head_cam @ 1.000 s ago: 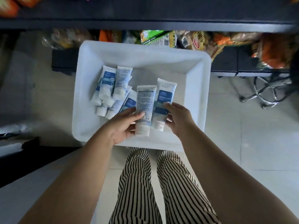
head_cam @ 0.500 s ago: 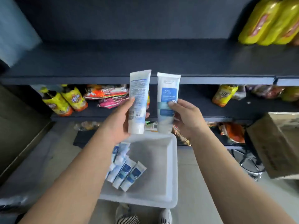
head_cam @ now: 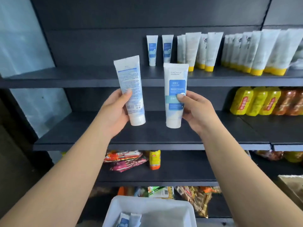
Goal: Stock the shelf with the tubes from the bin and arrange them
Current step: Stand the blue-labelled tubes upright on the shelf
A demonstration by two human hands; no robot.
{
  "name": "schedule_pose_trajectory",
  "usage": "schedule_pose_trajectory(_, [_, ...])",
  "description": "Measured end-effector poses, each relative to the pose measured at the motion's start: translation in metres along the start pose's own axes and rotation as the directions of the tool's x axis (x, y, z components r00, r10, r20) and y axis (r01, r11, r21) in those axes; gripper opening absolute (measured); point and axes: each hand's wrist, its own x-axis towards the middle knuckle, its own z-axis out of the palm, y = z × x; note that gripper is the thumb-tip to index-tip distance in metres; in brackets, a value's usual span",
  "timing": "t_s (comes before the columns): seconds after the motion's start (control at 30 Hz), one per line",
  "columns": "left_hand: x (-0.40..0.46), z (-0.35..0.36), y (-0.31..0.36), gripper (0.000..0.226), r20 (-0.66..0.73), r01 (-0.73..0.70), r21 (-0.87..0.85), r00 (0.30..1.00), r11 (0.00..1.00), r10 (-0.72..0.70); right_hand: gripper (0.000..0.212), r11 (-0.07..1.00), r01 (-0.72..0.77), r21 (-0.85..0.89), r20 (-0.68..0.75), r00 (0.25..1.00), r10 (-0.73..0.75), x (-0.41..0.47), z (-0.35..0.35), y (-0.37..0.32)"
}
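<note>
- Since the earlier frame both hands have risen from above the bin to mid-shelf height; view tilted up, so an upper shelf (head_cam: 82,77) with stocked tubes now shows and the bin (head_cam: 188,212) sits at the bottom edge.
- Left hand (head_cam: 114,110) grips the left tube (head_cam: 130,89), thumb on its printed back, fingers wrapped behind; cap down, tube tilted slightly left at the top.
- Right hand (head_cam: 195,110) pinches the right tube (head_cam: 175,94), thumb across the blue label, fingers behind; cap down, roughly upright.
- Both tubes are in the air in front of the shelving, apart from each other, not touching any shelf.
- Two matching small tubes (head_cam: 159,49) stand cap-down near the back of the upper shelf, just left of rows of yellow-capped tubes (head_cam: 229,51).
- Bin holds a few more tubes (head_cam: 128,220) at its left side; count unclear, partly cut off.
- Middle shelf (head_cam: 147,136): yellow snack bags (head_cam: 255,100) at its right end.
- Lower shelves hold snack packets (head_cam: 124,159) and a small yellow pack (head_cam: 155,159).
- Shelving is dark; pale panel at the left.
</note>
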Motion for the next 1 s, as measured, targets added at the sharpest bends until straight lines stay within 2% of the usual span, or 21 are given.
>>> schedule_pose_trajectory(0.23, [0.069, -0.036, 0.052, 0.013, 0.065, -0.138, 0.032, 0.989, 0.990, 0.136, 0.014, 0.993, 0.106, -0.060, -0.145, 0.983, -0.113, 0.058, 0.049, -0.029])
schedule_pose_trajectory(0.43, [0.128, -0.058, 0.058, 0.013, 0.069, -0.125, 0.037, 0.990, 0.991, 0.122, 0.018, 0.985, 0.157, -0.071, -0.262, 0.950, -0.170, 0.103, 0.068, -0.035])
schedule_pose_trajectory(0.67, [0.180, -0.042, 0.043, 0.018, 0.026, -0.125, 0.005, 0.992, 0.992, 0.125, 0.016, 0.987, 0.145, -0.074, -0.294, 0.942, -0.160, 0.155, 0.060, -0.034])
schedule_pose_trajectory(0.77, [0.197, -0.029, 0.032, 0.012, -0.008, -0.130, -0.002, 0.991, 0.992, 0.130, 0.014, 0.987, 0.118, -0.112, -0.275, 0.950, -0.145, 0.180, 0.052, -0.031])
schedule_pose_trajectory(0.87, [0.218, -0.017, 0.025, 0.010, 0.000, -0.124, 0.029, 0.992, 0.992, 0.125, 0.013, 0.989, 0.081, -0.124, -0.249, 0.962, -0.110, 0.204, 0.043, -0.025])
schedule_pose_trajectory(1.0, [0.251, -0.003, 0.014, 0.020, -0.020, -0.097, 0.126, 0.995, 0.987, 0.100, 0.019, 0.985, 0.024, -0.174, -0.251, 0.966, -0.068, 0.238, 0.030, -0.025])
